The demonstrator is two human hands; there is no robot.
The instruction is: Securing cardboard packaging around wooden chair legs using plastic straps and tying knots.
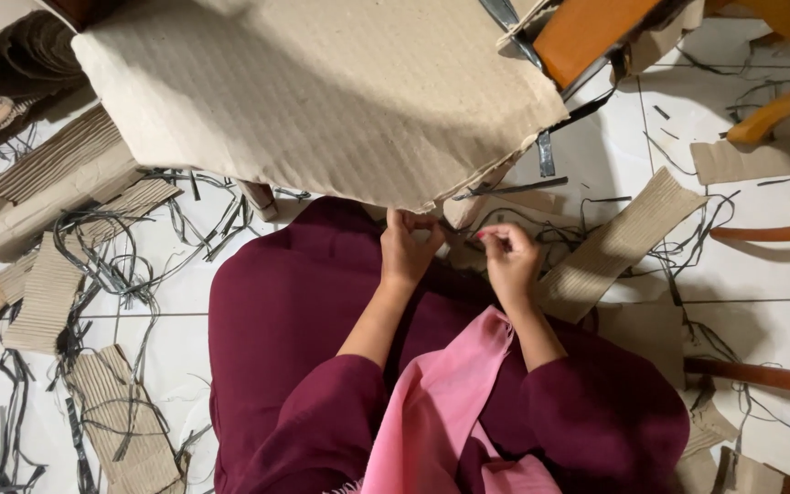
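Note:
A large sheet of corrugated cardboard point(322, 91) fills the upper middle of the head view, its torn lower edge hanging over my lap. My left hand point(407, 247) grips that lower edge near its corner, fingers curled on it. My right hand point(507, 258) is close beside it, fingers pinched on a thin dark strip point(464, 232) at the cardboard's edge. Both arms wear dark red sleeves, and a pink scarf point(441, 402) hangs between them over a dark red skirt.
Strips of corrugated cardboard point(619, 242) and tangles of thin black strips point(121, 265) litter the white tiled floor point(752, 302). A cardboard roll point(48, 197) lies at the left. Wooden chair legs point(761, 375) stand at the right, an orange seat point(587, 32) above.

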